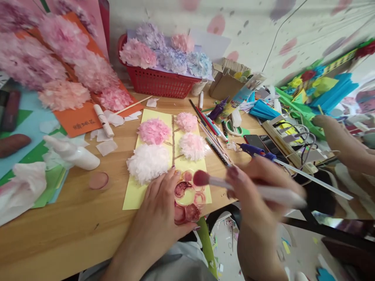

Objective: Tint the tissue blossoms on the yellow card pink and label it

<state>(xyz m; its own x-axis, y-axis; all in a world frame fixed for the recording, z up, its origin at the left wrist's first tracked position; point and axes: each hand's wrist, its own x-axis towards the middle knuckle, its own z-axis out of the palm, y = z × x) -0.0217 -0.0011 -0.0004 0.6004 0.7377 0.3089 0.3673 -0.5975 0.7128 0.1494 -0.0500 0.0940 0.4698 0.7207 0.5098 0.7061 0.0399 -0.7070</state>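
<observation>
Crowded bench; left hand curled round palette, right hand gripping brush; pigment, seemingly wet, could stain white flower if brush swings.

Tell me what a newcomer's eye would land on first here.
Probably the big, fluffy white flower at the left of the yellow sheet, with a bright pink flower just beyond it. Next, the right hand holding a brush near the stained palette that the left hand holds. Behind, by the wall, a red basket carries pink, purple and blue flowers.
</observation>
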